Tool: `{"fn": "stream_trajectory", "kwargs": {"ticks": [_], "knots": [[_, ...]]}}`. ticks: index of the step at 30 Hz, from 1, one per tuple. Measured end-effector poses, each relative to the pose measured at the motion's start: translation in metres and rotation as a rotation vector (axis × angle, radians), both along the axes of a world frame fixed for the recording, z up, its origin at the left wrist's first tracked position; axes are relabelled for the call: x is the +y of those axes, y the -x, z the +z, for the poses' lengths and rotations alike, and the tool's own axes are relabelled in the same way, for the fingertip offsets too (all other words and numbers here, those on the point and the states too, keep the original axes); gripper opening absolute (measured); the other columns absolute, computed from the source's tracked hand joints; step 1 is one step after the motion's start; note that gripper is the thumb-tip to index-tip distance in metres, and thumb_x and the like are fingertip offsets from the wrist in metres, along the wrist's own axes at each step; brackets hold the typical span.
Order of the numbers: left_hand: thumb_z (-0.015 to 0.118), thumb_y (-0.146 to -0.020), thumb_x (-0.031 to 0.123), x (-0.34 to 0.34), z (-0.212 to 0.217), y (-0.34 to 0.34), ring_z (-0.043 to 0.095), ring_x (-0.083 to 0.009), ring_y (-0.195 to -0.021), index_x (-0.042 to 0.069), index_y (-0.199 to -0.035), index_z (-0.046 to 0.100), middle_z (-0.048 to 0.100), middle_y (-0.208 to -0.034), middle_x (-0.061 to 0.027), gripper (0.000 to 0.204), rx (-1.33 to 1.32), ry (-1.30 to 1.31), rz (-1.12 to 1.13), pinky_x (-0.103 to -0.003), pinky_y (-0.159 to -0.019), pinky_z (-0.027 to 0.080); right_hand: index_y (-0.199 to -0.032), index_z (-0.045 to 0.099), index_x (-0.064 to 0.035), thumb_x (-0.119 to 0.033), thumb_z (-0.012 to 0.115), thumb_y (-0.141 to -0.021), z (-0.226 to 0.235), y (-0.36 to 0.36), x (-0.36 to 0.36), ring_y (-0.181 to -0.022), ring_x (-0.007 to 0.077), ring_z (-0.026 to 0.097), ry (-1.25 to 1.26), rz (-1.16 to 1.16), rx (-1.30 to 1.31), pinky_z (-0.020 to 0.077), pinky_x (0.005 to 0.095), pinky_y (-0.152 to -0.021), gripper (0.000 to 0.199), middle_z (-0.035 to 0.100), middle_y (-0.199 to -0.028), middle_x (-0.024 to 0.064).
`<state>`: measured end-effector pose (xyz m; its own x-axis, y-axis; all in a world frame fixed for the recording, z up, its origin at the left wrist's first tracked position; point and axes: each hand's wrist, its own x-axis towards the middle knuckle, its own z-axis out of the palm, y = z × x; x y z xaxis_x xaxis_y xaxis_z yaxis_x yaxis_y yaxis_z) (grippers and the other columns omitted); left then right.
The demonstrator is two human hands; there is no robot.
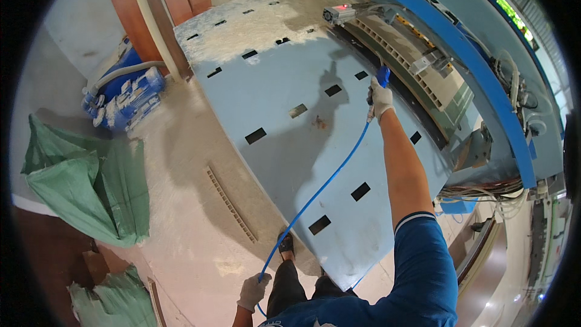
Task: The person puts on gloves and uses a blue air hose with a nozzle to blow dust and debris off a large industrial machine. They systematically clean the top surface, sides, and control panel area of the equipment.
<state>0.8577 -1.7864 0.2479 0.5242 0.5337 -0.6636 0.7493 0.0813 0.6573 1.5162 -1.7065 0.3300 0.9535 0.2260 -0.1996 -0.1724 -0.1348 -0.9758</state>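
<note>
My right hand (381, 100), in a pale work glove, is closed around a blue air blow gun (383, 76). My right arm stretches out over the light blue metal table (278, 172) toward the machine, with the gun's tip near the machine's dark edge. From the gun's lower end a blue air hose (331, 180) runs down across the tabletop toward me. Low by my left leg, my gloved left hand (252, 292) is closed on that hose. Pale dust (248, 30) lies thick over the table's far end.
A large blue machine frame (484, 69) arches over the table's right side. On the dusty floor to the left lie a thin slotted strip (231, 203) and a green sack (91, 181). A dusty blue motor (128, 100) stands by the wall near tall brown panels (142, 21).
</note>
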Motion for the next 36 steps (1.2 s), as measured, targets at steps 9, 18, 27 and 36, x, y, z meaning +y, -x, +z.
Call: {"fn": "stream_trajectory", "kwargs": {"ticks": [9, 18, 27, 36], "knots": [[0.052, -0.091, 0.043, 0.038, 0.004, -0.027, 0.067, -0.0313, -0.082, 0.008, -0.098, 0.068, 0.068, -0.083, -0.0168, 0.039, 0.114, 0.118, -0.169, -0.039, -0.069, 0.050, -0.072, 0.053, -0.0084, -0.035, 0.064, -0.087, -0.016, -0.026, 0.011, -0.045, 0.0135, 0.045, -0.053, -0.179, 0.037, 0.0368, 0.0288, -0.042, 0.032, 0.050, -0.058, 0.0014], [0.055, -0.090, 0.041, 0.040, 0.005, -0.036, 0.066, -0.0328, -0.081, 0.008, -0.098, 0.068, 0.068, -0.082, -0.0172, 0.036, 0.090, 0.088, -0.268, -0.040, -0.068, 0.050, -0.071, 0.057, -0.0047, -0.038, 0.064, -0.085, -0.033, -0.024, -0.126, -0.051, 0.0180, 0.053, -0.010, -0.631, 0.100, 0.0420, 0.0339, -0.048, 0.037, 0.055, -0.060, 0.0050], [0.056, -0.091, 0.039, 0.038, 0.025, -0.025, 0.053, -0.0145, -0.043, 0.004, -0.096, 0.069, 0.058, -0.058, -0.0073, 0.038, -0.020, -0.052, -0.226, -0.031, -0.044, 0.043, -0.071, 0.058, -0.0035, -0.040, 0.064, -0.085, -0.025, -0.012, -0.129, -0.050, 0.0160, 0.052, 0.051, -0.310, -0.003, 0.0410, 0.0326, -0.046, 0.040, 0.054, -0.058, 0.0032], [0.056, -0.091, 0.037, 0.151, 0.012, -0.021, 0.057, -0.0163, -0.049, 0.007, -0.098, 0.069, 0.062, -0.065, -0.0095, 0.033, 0.051, 0.030, -0.336, -0.032, -0.047, 0.045, -0.070, 0.055, -0.0069, -0.038, 0.065, -0.085, 0.001, 0.004, -0.005, -0.045, 0.0115, 0.047, 0.065, -0.182, -0.041, 0.0376, 0.0277, -0.042, 0.036, 0.050, -0.057, 0.0001]]}}
